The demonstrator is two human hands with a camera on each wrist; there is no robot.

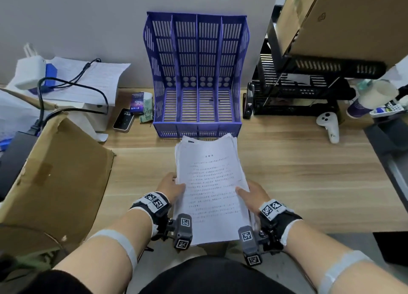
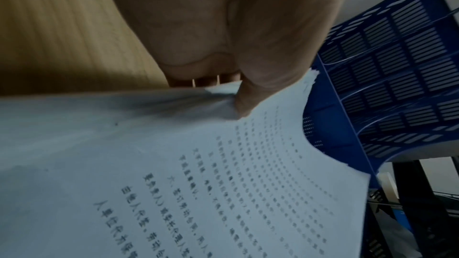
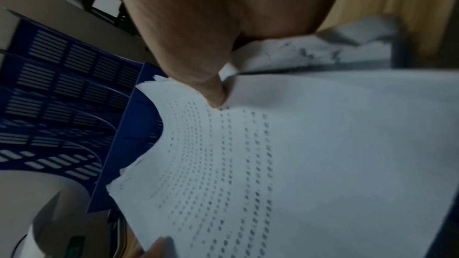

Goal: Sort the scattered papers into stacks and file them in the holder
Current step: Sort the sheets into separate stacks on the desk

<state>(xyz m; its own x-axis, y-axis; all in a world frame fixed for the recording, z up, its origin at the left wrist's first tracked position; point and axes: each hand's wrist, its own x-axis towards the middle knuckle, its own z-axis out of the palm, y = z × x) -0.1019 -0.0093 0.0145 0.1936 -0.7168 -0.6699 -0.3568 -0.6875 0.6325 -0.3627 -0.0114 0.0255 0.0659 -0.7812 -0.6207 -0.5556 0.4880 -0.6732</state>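
Gathered into 1 thick stack of papers (image 1: 209,183) and held over the wooden bench (image 1: 298,172), just short of the blue holder (image 1: 196,72). Gripped on both long edges: left hand (image 1: 171,188) clamped on the left edge with thumb on the top sheet, right hand (image 1: 254,196) likewise on the right, each thumb pressing the printed page in the wrist views. Far edge of the stack jutting well beyond both grips, reaching the holder's front lip, sheets there ragged and not squared. Near edge trailing back past the wrists toward the body. All 4 slots of the holder bare. Judged roughly midway: collecting apparently done, no sheets loose on the bench near the grip; squaring, possibly splitting into stacks, and filing all left.
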